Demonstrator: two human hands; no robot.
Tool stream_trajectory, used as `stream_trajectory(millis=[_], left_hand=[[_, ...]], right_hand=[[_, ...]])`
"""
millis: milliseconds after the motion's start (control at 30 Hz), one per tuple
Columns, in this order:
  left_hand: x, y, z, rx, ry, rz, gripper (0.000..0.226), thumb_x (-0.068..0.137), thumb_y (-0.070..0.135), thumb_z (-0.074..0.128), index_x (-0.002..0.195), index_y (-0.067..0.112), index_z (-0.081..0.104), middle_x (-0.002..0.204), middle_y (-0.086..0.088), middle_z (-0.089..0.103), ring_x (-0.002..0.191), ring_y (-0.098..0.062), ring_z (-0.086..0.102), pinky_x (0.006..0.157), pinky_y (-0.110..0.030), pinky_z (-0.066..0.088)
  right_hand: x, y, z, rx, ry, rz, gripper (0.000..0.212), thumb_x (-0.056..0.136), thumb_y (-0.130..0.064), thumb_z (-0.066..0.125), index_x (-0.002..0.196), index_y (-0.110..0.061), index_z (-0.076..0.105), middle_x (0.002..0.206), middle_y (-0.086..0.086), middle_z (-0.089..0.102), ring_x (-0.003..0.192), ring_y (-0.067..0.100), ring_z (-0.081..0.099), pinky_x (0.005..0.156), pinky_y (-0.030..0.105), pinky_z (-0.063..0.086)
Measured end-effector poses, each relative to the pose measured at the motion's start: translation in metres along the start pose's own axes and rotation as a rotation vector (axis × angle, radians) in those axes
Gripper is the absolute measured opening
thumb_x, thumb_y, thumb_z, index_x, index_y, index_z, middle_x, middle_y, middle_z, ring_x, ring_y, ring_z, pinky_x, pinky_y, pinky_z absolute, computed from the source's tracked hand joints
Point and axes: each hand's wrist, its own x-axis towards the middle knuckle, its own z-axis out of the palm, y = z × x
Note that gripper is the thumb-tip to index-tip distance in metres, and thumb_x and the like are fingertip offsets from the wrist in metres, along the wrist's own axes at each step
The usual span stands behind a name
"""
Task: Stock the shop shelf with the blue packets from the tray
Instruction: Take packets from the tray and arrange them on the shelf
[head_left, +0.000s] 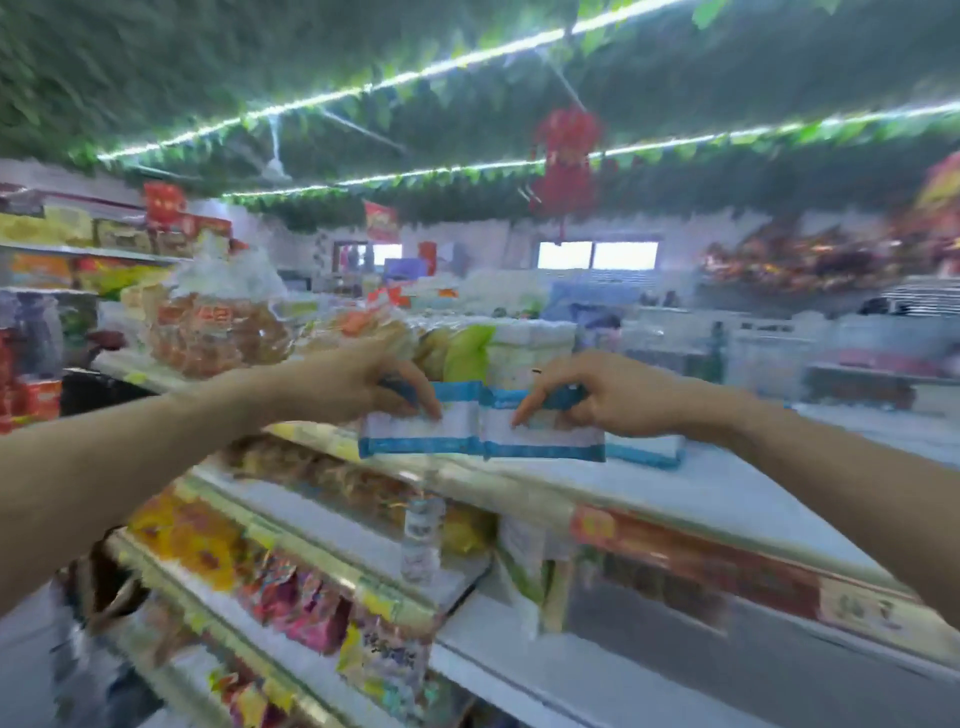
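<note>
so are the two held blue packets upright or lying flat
Upright: the left hand and right hand each pinch a blue packet by its top edge. Resting on the shelf: cannot tell.

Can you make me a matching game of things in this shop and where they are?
1. red tasselled ornament
2. blue-and-white plastic packet no hand touches
3. clear bag of orange-brown snacks

A. on the white top shelf, right of the right hand
B. on that shelf, left of the left hand
C. hanging from the leafy ceiling

Pairs: 1-C, 2-A, 3-B
</note>
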Motion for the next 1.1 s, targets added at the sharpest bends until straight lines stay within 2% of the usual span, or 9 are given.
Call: stream_trajectory(millis=[67,100,167,300,433,667,900,1000,1100], left_hand=[[0.068,0.02,0.011,-0.031,-0.017,0.068,0.031,0.099,0.012,0.067,0.106,0.04,0.078,0.108,0.019,0.075,0.105,-0.001,0.069,0.096,-0.032,0.055],[0.098,0.032,0.018,-0.044,-0.03,0.104,0.031,0.098,0.011,0.067,0.107,0.039,0.079,0.108,0.019,0.075,0.105,-0.001,0.069,0.096,-0.032,0.054],[0.153,0.053,0.031,-0.04,-0.028,0.17,0.029,0.098,0.008,0.068,0.107,0.033,0.08,0.108,0.016,0.076,0.102,0.002,0.068,0.093,-0.023,0.052],[0.236,0.082,0.057,-0.014,0.011,0.234,0.031,0.098,0.012,0.067,0.105,0.039,0.079,0.113,0.019,0.073,0.103,0.004,0.064,0.088,-0.014,0.049],[0.292,0.098,0.084,-0.137,-0.008,0.247,0.036,0.098,0.008,0.064,0.102,0.04,0.08,0.111,0.025,0.073,0.101,0.008,0.065,0.083,-0.007,0.048],[0.353,0.114,0.115,-0.146,-0.066,0.308,0.032,0.099,0.005,0.063,0.108,0.03,0.08,0.115,0.02,0.074,0.104,0.005,0.066,0.094,-0.011,0.05],[0.393,0.103,0.128,-0.163,-0.095,0.341,0.033,0.1,0.007,0.062,0.106,0.034,0.081,0.108,0.033,0.07,0.102,0.0,0.066,0.088,-0.013,0.051],[0.406,0.097,0.133,-0.195,-0.109,0.357,0.033,0.1,0.007,0.062,0.104,0.034,0.081,0.108,0.035,0.068,0.103,0.001,0.065,0.088,-0.013,0.052],[0.418,0.098,0.14,-0.244,-0.129,0.37,0.032,0.1,0.006,0.062,0.105,0.031,0.081,0.115,0.026,0.07,0.103,0.0,0.066,0.09,-0.016,0.054]], right_hand=[[-0.031,0.043,-0.03,-0.015,0.025,0.109,0.049,0.085,0.0,0.072,0.112,-0.04,0.076,0.121,-0.022,0.064,0.105,-0.007,0.055,0.092,0.014,0.042],[-0.046,0.063,-0.043,-0.02,0.041,0.159,0.049,0.086,-0.001,0.071,0.111,-0.043,0.076,0.121,-0.024,0.062,0.106,-0.006,0.055,0.093,0.017,0.042],[-0.075,0.102,-0.065,-0.023,0.08,0.258,0.048,0.088,0.0,0.069,0.109,-0.043,0.076,0.122,-0.019,0.062,0.109,0.004,0.056,0.094,0.024,0.045],[-0.119,0.183,-0.085,0.02,0.111,0.411,0.047,0.091,0.007,0.064,0.109,-0.034,0.078,0.123,-0.011,0.063,0.107,0.01,0.06,0.089,0.015,0.048],[-0.136,0.258,-0.08,-0.016,0.046,0.495,0.048,0.091,0.0,0.068,0.106,-0.045,0.075,0.121,-0.014,0.065,0.107,0.011,0.063,0.101,0.037,0.053],[-0.129,0.324,-0.055,-0.08,0.028,0.485,0.045,0.089,0.0,0.07,0.112,-0.04,0.072,0.126,-0.008,0.062,0.108,0.013,0.062,0.102,0.033,0.05],[-0.119,0.363,-0.034,-0.36,0.074,0.366,0.049,0.085,-0.009,0.067,0.121,-0.042,0.065,0.117,-0.013,0.049,0.108,0.012,0.048,0.096,0.041,0.047],[-0.12,0.372,-0.028,-0.48,0.108,0.342,0.048,0.086,-0.016,0.069,0.124,-0.045,0.061,0.126,-0.008,0.049,0.111,0.016,0.047,0.094,0.043,0.046],[-0.123,0.37,-0.031,-0.556,0.092,0.371,0.046,0.089,-0.03,0.071,0.128,-0.051,0.055,0.148,-0.006,0.04,0.129,0.023,0.042,0.103,0.046,0.039]])
